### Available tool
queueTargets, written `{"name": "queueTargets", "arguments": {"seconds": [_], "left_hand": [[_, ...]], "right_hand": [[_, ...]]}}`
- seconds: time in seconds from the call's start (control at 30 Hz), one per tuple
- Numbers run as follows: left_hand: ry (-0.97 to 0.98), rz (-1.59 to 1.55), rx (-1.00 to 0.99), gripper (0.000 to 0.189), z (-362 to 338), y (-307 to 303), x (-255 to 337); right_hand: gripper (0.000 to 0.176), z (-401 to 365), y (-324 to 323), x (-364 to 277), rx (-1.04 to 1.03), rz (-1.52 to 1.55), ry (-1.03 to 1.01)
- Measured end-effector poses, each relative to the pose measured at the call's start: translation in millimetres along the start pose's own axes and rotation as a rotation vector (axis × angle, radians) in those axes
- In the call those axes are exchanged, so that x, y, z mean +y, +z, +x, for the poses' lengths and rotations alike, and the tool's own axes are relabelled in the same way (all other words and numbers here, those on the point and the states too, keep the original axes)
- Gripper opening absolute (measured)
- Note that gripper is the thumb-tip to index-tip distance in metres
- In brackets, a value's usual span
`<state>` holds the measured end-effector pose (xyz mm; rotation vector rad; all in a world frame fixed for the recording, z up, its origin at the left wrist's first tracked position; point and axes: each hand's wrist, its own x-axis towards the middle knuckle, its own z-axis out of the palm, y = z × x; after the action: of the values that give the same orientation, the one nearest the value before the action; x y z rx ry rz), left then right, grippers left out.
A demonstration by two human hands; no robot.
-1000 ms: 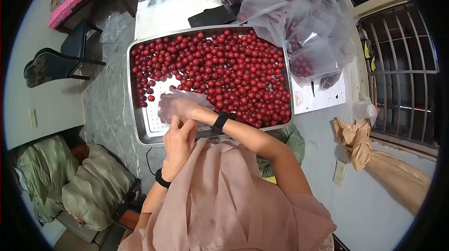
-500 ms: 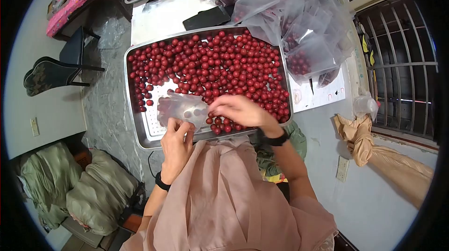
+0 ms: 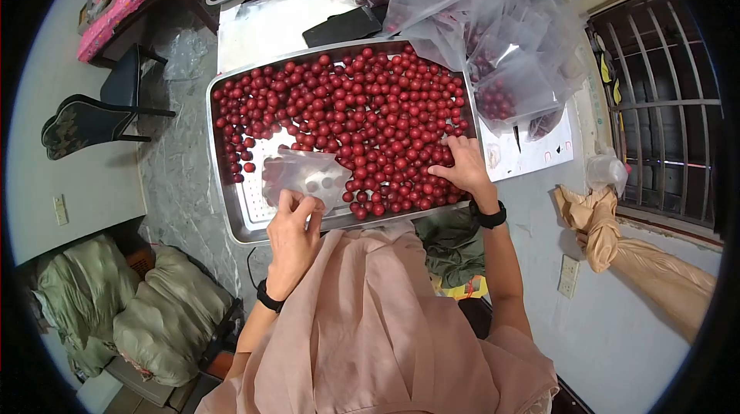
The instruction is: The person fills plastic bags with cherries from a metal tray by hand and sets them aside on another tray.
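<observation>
A wide metal tray (image 3: pixel 216 153) holds many round, dark red, plum-like fruits (image 3: pixel 366 109). At its front left, my left hand (image 3: pixel 293 238) pinches the edge of a clear plastic bag (image 3: pixel 312 176). The bag lies over the tray's bare perforated patch, its mouth towards the right, and some red shows through its left side. My right hand (image 3: pixel 469 169) rests over the fruits by the tray's right wall, thumb and fingers apart. Its fingertips touch the fruits there; I see none clearly gripped.
Filled plastic bags of red fruit (image 3: pixel 505 94) crowd the table's back right. Behind the tray lies a black flat object (image 3: pixel 343 26). A dark chair (image 3: pixel 85 125) stands left, green sacks (image 3: pixel 169 314) lie lower left, and a barred window (image 3: pixel 663 106) is right.
My right hand has moved from beside the bag's mouth to the tray's right side, among the fruits. My left hand keeps its hold on the bag in nearly the same place.
</observation>
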<state>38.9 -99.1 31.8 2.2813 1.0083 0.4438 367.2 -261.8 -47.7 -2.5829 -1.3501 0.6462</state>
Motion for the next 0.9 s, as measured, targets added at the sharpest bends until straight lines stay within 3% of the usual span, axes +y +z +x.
{"name": "queueTargets", "arguments": {"seconds": [0.27,0.5,0.6,0.9], "left_hand": [[0.005,-0.017,-0.005,0.014,1,2,-1],[0.001,-0.016,-0.016,0.015,3,4,0],[-0.010,-0.004,-0.039,0.015,4,4,0],[-0.005,-0.021,-0.042,0.018,4,4,-1]], "right_hand": [[0.071,0,18,-3,0.045,0.216,-0.103],[0.077,0,42,-22,0.225,0.198,-0.140],[0.081,0,45,-40,0.303,0.052,-0.140],[0.067,4,44,-35,0.431,0.194,-0.143]]}}
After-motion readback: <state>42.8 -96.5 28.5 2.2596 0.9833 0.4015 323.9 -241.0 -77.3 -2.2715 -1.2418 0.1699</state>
